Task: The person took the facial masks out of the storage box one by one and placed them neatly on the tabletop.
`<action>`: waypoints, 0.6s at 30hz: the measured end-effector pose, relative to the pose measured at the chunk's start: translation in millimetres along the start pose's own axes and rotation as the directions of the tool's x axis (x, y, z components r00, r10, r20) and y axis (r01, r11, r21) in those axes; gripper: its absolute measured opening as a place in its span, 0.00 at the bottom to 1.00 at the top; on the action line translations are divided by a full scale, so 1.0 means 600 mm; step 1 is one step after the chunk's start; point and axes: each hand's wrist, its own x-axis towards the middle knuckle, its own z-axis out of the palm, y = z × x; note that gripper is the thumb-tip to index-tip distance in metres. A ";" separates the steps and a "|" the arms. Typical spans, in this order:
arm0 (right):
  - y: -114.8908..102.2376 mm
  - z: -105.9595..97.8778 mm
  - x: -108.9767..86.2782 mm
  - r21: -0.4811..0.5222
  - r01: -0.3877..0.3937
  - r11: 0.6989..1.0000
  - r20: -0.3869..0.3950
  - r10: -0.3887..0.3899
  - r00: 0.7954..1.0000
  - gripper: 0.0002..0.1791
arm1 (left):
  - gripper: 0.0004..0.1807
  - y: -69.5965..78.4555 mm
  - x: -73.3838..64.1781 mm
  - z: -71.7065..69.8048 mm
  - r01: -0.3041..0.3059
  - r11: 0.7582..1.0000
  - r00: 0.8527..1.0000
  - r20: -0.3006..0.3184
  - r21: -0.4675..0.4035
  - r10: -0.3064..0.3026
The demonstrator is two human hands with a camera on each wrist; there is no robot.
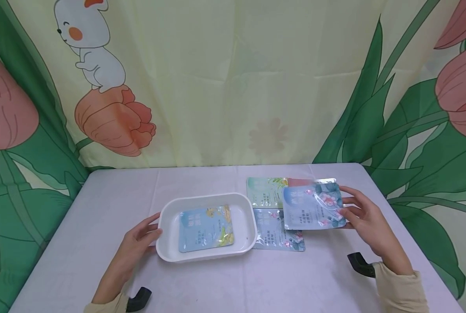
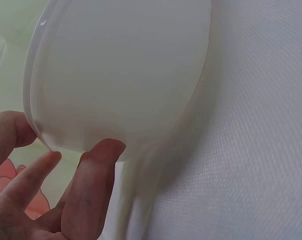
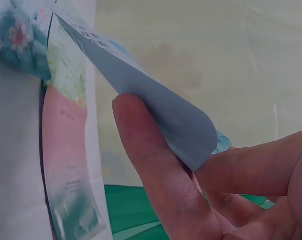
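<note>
My right hand (image 1: 367, 221) pinches a blue sachet with pink flowers (image 1: 313, 206) by its right edge and holds it above the table. The right wrist view shows the sachet's plain grey back (image 3: 146, 95) tilted, with a finger underneath. At the left end of a white plastic tray (image 1: 206, 260), my left hand (image 1: 139, 239) grips the rim. In the left wrist view, the fingers (image 2: 93, 185) touch the tray's outer wall (image 2: 121, 85). A light blue sachet with yellow flowers (image 1: 206, 228) lies flat inside the tray.
Right of the tray lie a green sachet (image 1: 266, 192), another blue floral sachet (image 1: 277, 232) and a pink sachet (image 3: 66, 135), mostly covered in the head view. A white cloth (image 1: 295, 282) covers the table. Behind hangs a printed curtain (image 1: 233, 87).
</note>
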 end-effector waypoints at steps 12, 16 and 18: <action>0.031 -0.015 -0.008 -0.013 -0.034 0.999 0.004 0.034 0.999 0.36 | 0.33 -0.004 0.002 -0.001 0.001 1.000 1.000 0.006 -0.011 -0.001; 0.044 -0.023 -0.009 -0.020 -0.042 0.999 0.013 0.043 0.999 0.36 | 0.33 -0.005 0.002 -0.001 -0.008 1.000 1.000 0.011 -0.016 0.008; 0.051 -0.026 -0.010 -0.022 -0.049 0.999 0.019 0.049 0.999 0.36 | 0.33 -0.006 0.003 -0.001 -0.014 1.000 1.000 0.013 -0.013 0.014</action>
